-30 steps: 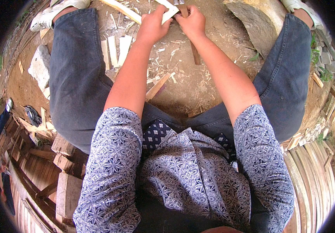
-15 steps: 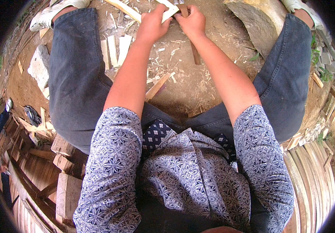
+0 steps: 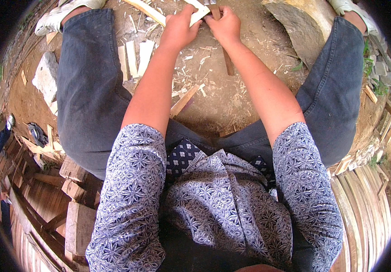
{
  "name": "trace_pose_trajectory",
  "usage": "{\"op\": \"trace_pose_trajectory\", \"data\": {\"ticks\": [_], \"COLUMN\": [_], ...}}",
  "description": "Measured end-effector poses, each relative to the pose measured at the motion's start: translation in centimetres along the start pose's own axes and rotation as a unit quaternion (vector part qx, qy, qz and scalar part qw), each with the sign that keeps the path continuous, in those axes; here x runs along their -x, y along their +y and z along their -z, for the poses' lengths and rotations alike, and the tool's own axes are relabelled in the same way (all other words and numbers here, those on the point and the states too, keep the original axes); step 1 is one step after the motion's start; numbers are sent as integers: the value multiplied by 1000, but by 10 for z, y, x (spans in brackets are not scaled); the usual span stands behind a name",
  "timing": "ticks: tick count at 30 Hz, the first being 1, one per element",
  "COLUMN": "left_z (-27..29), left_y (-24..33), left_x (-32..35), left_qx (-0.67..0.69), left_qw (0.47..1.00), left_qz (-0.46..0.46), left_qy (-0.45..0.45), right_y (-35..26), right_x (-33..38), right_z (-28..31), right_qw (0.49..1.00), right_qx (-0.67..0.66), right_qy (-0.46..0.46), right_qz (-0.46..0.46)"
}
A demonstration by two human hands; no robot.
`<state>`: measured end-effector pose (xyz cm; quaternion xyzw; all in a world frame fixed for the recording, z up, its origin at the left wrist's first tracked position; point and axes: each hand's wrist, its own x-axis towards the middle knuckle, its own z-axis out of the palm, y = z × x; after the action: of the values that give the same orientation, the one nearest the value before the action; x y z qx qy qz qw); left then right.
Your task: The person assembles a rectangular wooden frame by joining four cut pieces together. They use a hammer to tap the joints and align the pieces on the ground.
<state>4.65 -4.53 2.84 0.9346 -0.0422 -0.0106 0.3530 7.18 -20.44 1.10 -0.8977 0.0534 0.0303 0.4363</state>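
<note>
At the top of the head view my left hand [image 3: 178, 30] is closed around pale wooden strips. Two of these strips meet in a pointed corner [image 3: 203, 12] between my hands, with a small dark spot near the tip. Another pale strip [image 3: 146, 11] runs from the left hand toward the upper left. My right hand [image 3: 225, 25], beside that corner, is closed on a brown wooden strip [image 3: 228, 63], whose ends show above and below the fingers. Its fingertips are close to the corner; whether they touch it, I cannot tell.
Flat pale wood pieces [image 3: 132, 58] and shavings lie on the dirt by my left leg. A pointed wood offcut [image 3: 185, 99] lies between my legs. A large rock [image 3: 297, 27] is by my right leg, a smaller stone [image 3: 46, 79] by the left. Stacked timber [image 3: 80, 226] stands lower left.
My hands and the wood in them stay almost still. At the far left edge, another person's dark-clothed leg has shifted slightly.
</note>
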Motion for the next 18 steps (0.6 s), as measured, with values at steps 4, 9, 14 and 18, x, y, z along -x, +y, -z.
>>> {"op": "trace_pose_trajectory", "data": {"ticks": [4, 9, 14, 18], "left_z": [14, 15, 23, 19], "left_y": [25, 20, 27, 20], "left_x": [-2, -8, -4, -14], "left_qx": [69, -13, -116, -113], "left_qw": [997, 997, 991, 988], "left_qz": [42, 65, 53, 87], "left_qy": [-12, -28, -35, -52], "right_y": [10, 9, -5, 12], "right_x": [-3, -5, -1, -9], "right_z": [2, 0, 4, 8], "right_qw": [1000, 1000, 997, 999], "right_qx": [11, 18, -19, -14], "right_qy": [4, 1, -31, -27], "right_qz": [-8, 1, -67, -8]}}
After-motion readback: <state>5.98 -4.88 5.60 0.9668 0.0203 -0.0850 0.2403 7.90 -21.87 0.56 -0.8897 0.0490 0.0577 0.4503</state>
